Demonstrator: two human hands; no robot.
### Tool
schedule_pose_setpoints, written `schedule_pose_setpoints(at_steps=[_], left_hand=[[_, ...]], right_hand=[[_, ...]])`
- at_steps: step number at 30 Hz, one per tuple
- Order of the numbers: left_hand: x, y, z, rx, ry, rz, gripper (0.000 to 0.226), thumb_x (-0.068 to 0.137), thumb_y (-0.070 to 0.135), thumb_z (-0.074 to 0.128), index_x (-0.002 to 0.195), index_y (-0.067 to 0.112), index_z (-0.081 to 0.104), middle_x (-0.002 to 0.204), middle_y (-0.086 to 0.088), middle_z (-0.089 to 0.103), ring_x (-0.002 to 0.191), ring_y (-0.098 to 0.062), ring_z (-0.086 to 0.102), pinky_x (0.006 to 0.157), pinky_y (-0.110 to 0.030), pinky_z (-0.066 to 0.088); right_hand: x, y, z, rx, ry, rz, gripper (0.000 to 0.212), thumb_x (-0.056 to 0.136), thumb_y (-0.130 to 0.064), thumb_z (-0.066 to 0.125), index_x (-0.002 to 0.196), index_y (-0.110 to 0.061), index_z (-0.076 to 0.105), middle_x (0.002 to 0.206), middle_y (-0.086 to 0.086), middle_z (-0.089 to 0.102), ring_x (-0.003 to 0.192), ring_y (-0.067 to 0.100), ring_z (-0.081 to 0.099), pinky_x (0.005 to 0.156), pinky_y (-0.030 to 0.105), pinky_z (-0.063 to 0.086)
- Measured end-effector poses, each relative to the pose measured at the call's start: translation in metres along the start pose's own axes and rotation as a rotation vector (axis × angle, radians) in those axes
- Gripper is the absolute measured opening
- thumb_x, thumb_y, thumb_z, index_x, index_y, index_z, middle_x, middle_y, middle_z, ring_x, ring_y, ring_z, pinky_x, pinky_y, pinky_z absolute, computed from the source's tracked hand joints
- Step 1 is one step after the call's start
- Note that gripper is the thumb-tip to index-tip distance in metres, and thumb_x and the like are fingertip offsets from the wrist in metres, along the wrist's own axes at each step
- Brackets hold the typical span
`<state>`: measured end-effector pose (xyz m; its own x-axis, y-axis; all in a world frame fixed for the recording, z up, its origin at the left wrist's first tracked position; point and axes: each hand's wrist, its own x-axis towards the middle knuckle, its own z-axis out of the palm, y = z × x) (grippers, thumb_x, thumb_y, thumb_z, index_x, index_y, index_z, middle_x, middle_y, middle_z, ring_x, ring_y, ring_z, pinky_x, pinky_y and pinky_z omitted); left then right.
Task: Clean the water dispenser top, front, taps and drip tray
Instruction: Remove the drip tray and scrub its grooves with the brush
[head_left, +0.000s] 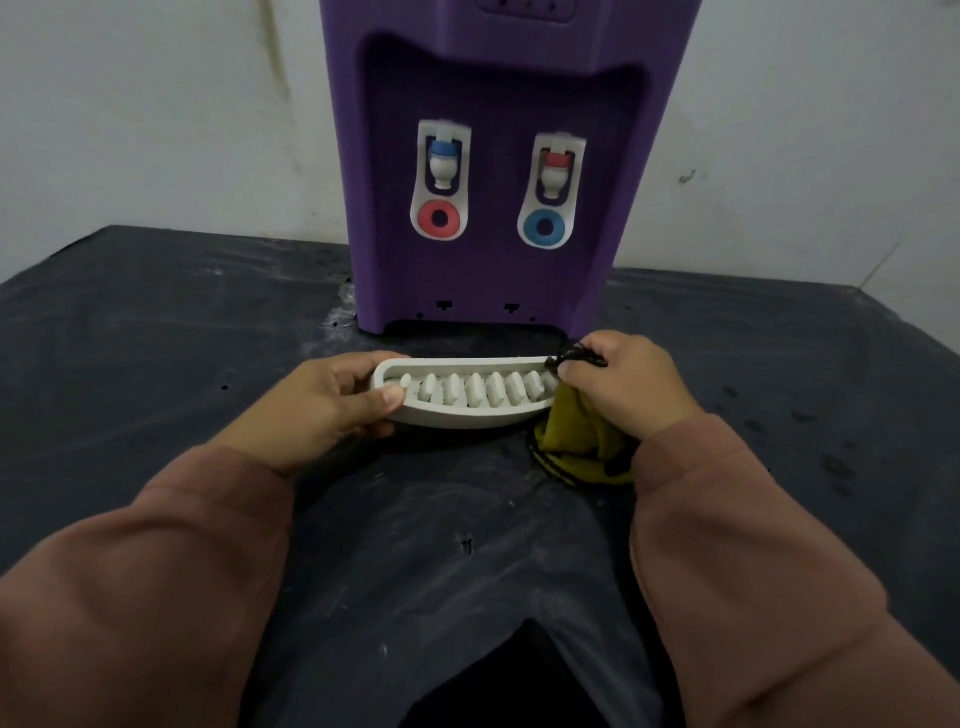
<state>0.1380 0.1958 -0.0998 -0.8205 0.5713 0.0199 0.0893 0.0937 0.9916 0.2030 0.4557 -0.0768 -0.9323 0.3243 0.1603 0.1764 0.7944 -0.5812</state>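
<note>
Drip tray (470, 415): white, detached, lying mid-bench just before the purple water dispenser (483, 171) at the bench's far edge. Left hand (332, 405) is pinching its left end; right hand (631, 387) is clutching a mustard cloth (576, 441), covering its right end.

No readable text or labels appear on anything here.

Stained white wall (156, 114), dark tabletop (156, 338).
</note>
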Motion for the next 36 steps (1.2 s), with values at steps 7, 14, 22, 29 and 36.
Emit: schedule_pose_setpoints(at_steps=[7, 14, 22, 29, 36], left_hand=[[-0.002, 0.004, 0.003, 0.008, -0.028, 0.024, 0.030, 0.081, 0.011, 0.066, 0.111, 0.018, 0.063, 0.095, 0.005, 0.071, 0.076, -0.002, 0.064, 0.063, -0.013, 0.050], [-0.003, 0.005, 0.004, 0.013, -0.012, 0.016, 0.029, 0.086, 0.008, 0.055, 0.111, 0.020, 0.063, 0.103, 0.001, 0.068, 0.079, -0.003, 0.063, 0.065, -0.014, 0.052], [-0.002, 0.001, 0.000, 0.022, -0.036, 0.014, 0.031, 0.080, 0.018, 0.068, 0.111, 0.023, 0.064, 0.107, -0.002, 0.069, 0.084, -0.004, 0.064, 0.067, -0.016, 0.052], [-0.002, 0.001, 0.000, 0.026, -0.044, 0.024, 0.034, 0.075, 0.023, 0.073, 0.108, 0.026, 0.066, 0.099, 0.008, 0.072, 0.080, -0.004, 0.065, 0.065, -0.015, 0.051], [-0.004, 0.006, 0.003, 0.078, -0.004, 0.021, 0.027, 0.088, 0.010, 0.056, 0.107, 0.028, 0.063, 0.086, 0.014, 0.071, 0.069, -0.003, 0.064, 0.057, -0.010, 0.046]], right_hand=[[0.004, 0.005, 0.006, -0.200, 0.111, 0.059, 0.023, 0.084, -0.012, 0.053, 0.104, -0.012, 0.063, 0.102, 0.014, 0.064, 0.088, 0.026, 0.055, 0.069, 0.026, 0.040], [0.000, 0.005, -0.004, -0.248, 0.150, 0.011, 0.030, 0.087, -0.010, 0.045, 0.107, -0.019, 0.065, 0.106, 0.012, 0.052, 0.096, 0.031, 0.053, 0.077, 0.030, 0.040], [-0.004, -0.003, 0.004, -0.420, -0.066, -0.053, 0.031, 0.087, -0.017, 0.046, 0.115, -0.020, 0.060, 0.111, 0.009, 0.049, 0.098, 0.027, 0.053, 0.078, 0.032, 0.042], [-0.004, -0.003, 0.007, -0.304, 0.074, 0.014, 0.034, 0.085, -0.008, 0.050, 0.114, -0.022, 0.058, 0.113, 0.011, 0.056, 0.099, 0.029, 0.054, 0.075, 0.031, 0.040], [-0.009, -0.015, 0.016, -0.218, 0.034, -0.157, 0.014, 0.080, -0.010, 0.056, 0.091, -0.010, 0.063, 0.090, 0.013, 0.065, 0.083, 0.028, 0.056, 0.068, 0.032, 0.045]])
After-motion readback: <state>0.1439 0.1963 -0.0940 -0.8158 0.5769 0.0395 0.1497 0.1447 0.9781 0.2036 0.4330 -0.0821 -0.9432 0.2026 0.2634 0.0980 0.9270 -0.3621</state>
